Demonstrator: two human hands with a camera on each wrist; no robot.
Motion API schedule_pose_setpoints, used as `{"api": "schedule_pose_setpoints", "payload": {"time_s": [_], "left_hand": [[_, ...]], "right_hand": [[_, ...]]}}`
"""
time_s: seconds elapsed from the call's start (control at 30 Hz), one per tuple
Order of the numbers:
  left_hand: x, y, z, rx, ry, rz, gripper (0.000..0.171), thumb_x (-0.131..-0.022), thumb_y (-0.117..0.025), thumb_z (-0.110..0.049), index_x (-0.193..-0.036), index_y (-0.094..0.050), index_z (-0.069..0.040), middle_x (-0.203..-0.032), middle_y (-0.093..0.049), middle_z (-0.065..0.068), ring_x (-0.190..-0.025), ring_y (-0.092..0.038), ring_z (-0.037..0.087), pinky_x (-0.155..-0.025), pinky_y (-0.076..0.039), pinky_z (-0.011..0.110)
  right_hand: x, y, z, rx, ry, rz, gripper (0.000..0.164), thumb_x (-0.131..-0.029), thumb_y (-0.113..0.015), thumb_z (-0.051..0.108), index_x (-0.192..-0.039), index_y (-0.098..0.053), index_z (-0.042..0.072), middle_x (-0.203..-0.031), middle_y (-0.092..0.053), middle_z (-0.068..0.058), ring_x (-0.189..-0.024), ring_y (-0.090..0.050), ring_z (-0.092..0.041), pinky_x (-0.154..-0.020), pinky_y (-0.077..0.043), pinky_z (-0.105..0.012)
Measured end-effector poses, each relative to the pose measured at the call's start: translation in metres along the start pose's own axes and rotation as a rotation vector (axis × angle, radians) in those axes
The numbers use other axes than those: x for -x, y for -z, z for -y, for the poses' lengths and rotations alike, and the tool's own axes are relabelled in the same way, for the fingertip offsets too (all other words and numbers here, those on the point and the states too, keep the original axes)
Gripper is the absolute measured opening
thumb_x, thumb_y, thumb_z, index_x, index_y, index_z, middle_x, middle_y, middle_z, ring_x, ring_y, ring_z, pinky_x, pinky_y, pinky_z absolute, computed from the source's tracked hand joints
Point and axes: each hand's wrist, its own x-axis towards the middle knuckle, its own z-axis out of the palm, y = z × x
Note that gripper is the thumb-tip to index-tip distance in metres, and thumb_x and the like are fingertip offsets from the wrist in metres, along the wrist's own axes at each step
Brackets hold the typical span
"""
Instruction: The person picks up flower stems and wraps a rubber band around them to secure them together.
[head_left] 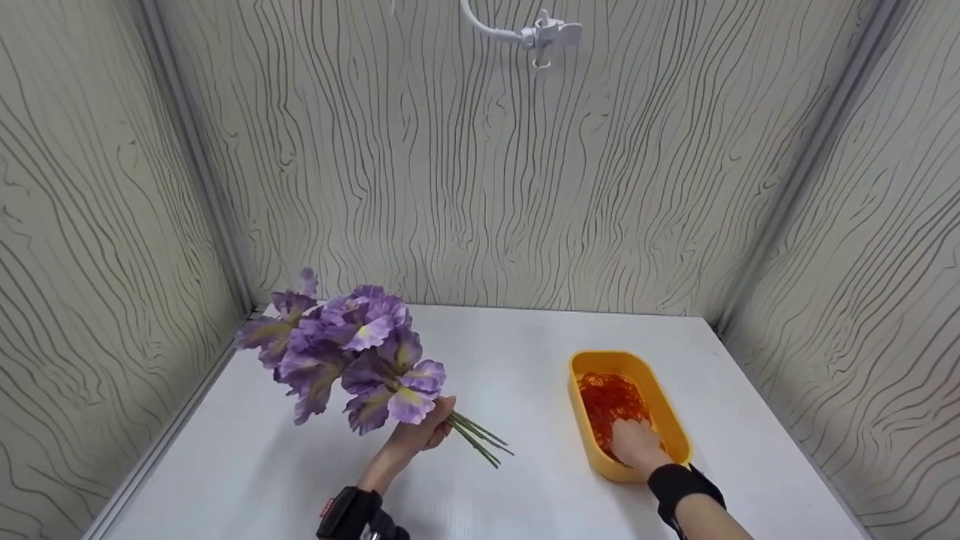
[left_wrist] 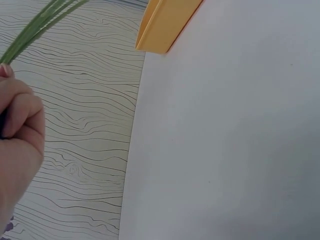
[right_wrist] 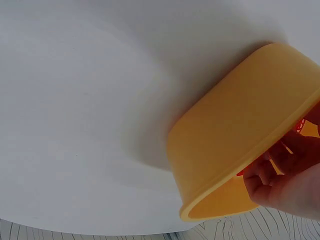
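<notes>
My left hand [head_left: 424,431] grips the green stems [head_left: 480,439] of a bunch of purple irises [head_left: 360,337] above the left half of the table. The blooms point to the far left and the stem ends stick out to the right. In the left wrist view, curled fingers wrap the stems [left_wrist: 37,30]. On the right, my right hand [head_left: 637,444] reaches into a yellow tub [head_left: 671,420] among a heap of red rubber bands [head_left: 611,401]. Its fingers bend inside the tub in the right wrist view; whether they pinch a band is hidden.
A white table [head_left: 517,375] carries the yellow tub on its right side. Wood-grain panels [head_left: 480,187] stand at the back and both sides. A white clip on a bendy arm [head_left: 551,34] hangs high over the back.
</notes>
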Motion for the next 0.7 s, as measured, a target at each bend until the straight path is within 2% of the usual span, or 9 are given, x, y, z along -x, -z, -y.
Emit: {"api": "schedule_pose_setpoints", "payload": {"time_s": [0.13,0.37,0.57,0.7], "left_hand": [[0.000,0.001,0.000,-0.045,-0.040,0.035,0.047,-0.091,-0.042,-0.018,-0.070,-0.040,0.023,-0.051,-0.042,-0.002,-0.039,-0.032,0.002,-0.037,-0.025,0.015],[0.000,0.000,-0.001,-0.102,-0.060,0.036,0.048,-0.091,-0.040,-0.019,-0.070,-0.041,0.024,-0.051,-0.039,0.000,-0.040,-0.031,0.003,-0.037,-0.025,0.015],[0.000,-0.001,-0.002,-0.090,-0.058,0.027,0.049,-0.089,-0.042,-0.021,-0.070,-0.041,0.024,-0.051,-0.039,0.001,-0.040,-0.031,0.004,-0.037,-0.025,0.015],[0.000,0.000,-0.002,-0.071,-0.077,0.050,0.051,-0.090,-0.042,-0.022,-0.070,-0.040,0.025,-0.051,-0.039,0.002,-0.039,-0.030,0.003,-0.037,-0.025,0.016]], "right_hand": [[0.001,-0.004,-0.002,0.017,0.000,-0.008,0.005,-0.084,-0.060,0.002,-0.081,-0.057,0.000,-0.071,-0.050,-0.010,-0.074,-0.044,-0.034,-0.075,-0.037,-0.056],[0.001,-0.010,-0.005,0.008,-0.010,-0.070,0.004,-0.084,-0.060,-0.001,-0.082,-0.057,-0.003,-0.072,-0.052,-0.011,-0.075,-0.045,-0.034,-0.072,-0.039,-0.056],[0.001,-0.010,-0.009,-0.032,-0.001,-0.086,0.003,-0.086,-0.057,-0.001,-0.084,-0.057,-0.003,-0.071,-0.051,-0.010,-0.070,-0.047,-0.030,-0.070,-0.041,-0.052],[0.002,-0.010,-0.011,-0.036,0.004,-0.072,0.005,-0.085,-0.056,-0.002,-0.081,-0.056,-0.001,-0.066,-0.048,-0.007,-0.064,-0.046,-0.025,-0.066,-0.043,-0.046]]}}
